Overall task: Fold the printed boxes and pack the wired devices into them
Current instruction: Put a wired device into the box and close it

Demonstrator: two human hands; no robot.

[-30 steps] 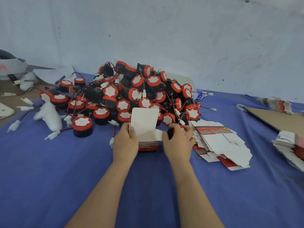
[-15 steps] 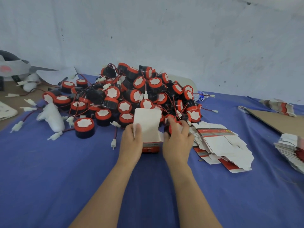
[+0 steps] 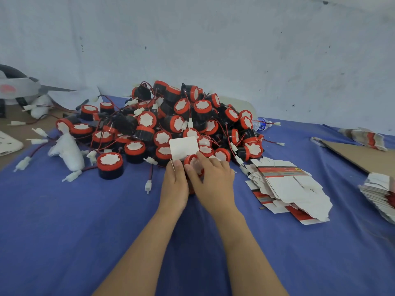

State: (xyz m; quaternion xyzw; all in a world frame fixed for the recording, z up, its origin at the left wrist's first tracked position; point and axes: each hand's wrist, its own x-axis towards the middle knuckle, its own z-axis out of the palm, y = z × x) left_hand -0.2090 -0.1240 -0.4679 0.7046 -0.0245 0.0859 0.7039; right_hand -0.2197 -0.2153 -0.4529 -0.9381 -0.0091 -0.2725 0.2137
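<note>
The blue cover point(image 3: 85, 221) lies under the pile point(image 3: 171, 124) of wired devices, which serves as the reference point here. Flat blanks point(image 3: 286, 186) lie loose just right of the pile. A second stack point(image 3: 380, 189) and a bundle point(image 3: 363, 137) sit well to its right.

Both hands meet at the near edge of the pile. The left hand point(image 3: 174, 184) grips the box point(image 3: 184, 147), fingers curled round its left side. The box body is mostly hidden between the hands, and its white flap stands upright against the pile. The right hand point(image 3: 211, 180) grasps one device point(image 3: 193, 165) by its red rim, at the box mouth just below the flap. Judged step: insertion in progress, not complete.

Hazards:
- The device's lead is not visible. If it trails into the pile, tangled leads may drag neighbouring units forward.
- A lead or white connector left outside the mouth would block the flap.
- An off-line push may crease the flap or collapse the thin walls, since only one hand steadies the box.

Counts:
- Erected boxes: one.
- Devices in hand: one.
- Lone device point(image 3: 110, 165), standing apart just left of the pile: one.
- Devices in the pile: over thirty faces visible. Lower ones are hidden, so no exact count.
- Groups of blanks: three. Sheets per group cannot be counted.
</note>
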